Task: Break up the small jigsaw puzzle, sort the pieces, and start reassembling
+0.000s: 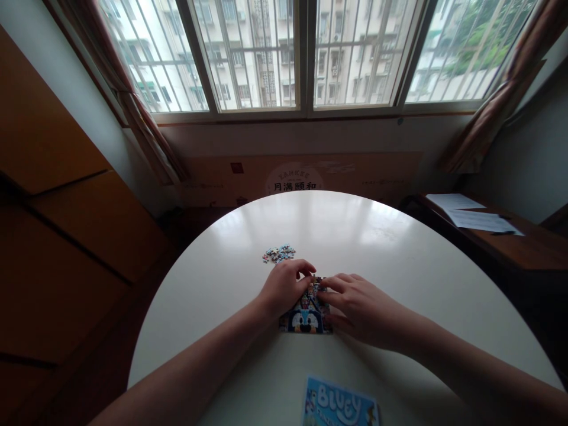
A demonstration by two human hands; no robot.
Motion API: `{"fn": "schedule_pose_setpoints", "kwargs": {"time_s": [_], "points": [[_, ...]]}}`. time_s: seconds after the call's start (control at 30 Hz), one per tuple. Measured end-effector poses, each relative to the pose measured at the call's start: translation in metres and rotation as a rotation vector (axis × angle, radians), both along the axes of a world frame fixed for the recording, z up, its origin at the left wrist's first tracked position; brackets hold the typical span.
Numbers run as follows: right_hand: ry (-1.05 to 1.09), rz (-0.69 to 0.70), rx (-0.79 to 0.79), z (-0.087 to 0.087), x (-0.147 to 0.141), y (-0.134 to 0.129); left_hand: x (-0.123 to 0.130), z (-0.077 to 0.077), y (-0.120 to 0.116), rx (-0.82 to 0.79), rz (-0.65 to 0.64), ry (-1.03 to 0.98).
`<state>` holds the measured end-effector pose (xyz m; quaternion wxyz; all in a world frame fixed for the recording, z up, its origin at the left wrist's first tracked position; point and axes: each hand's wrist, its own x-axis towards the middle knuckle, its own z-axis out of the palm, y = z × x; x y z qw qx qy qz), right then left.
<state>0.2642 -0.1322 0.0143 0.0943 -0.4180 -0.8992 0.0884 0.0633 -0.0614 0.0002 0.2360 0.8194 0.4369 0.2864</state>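
Note:
A partly assembled jigsaw puzzle (306, 320) with a blue cartoon dog face lies flat on the white table. Over its upper left side is my left hand (287, 284), thumb and index finger curled close together at the top edge; whether a piece sits between them is too small to see. My right hand (355, 302) rests along the puzzle's right side, its fingers spread and touching the surface. Just beyond my left hand lies a heap of loose puzzle pieces (279, 254).
The round white table (213, 278) fills the middle. Near its front edge is a blue "Bluey" box or booklet (339, 405). Papers (481, 220) lie on a wooden desk (528, 245) at right. Beyond stand a barred window and a printed orange panel (377, 174).

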Motion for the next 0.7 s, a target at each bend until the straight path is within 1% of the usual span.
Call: {"fn": "schedule_pose_setpoints", "kwargs": {"time_s": [0.3,0.43,0.53,0.6,0.7], "points": [[-0.045,0.012,0.015,0.004,-0.002,-0.001,0.000,-0.003,0.002,-0.013,-0.005,-0.079],[-0.047,0.010,0.034,0.002,-0.002,-0.001,-0.002,0.000,0.003,-0.015,0.009,-0.133],[0.001,0.018,0.060,0.001,0.001,0.003,-0.007,0.005,0.005,-0.067,0.021,-0.203],[0.097,-0.016,0.093,0.000,0.007,0.008,-0.009,0.009,0.004,-0.112,0.013,-0.253],[0.300,-0.186,0.138,-0.001,0.016,0.016,-0.011,0.015,0.001,-0.164,-0.037,-0.311]]}}
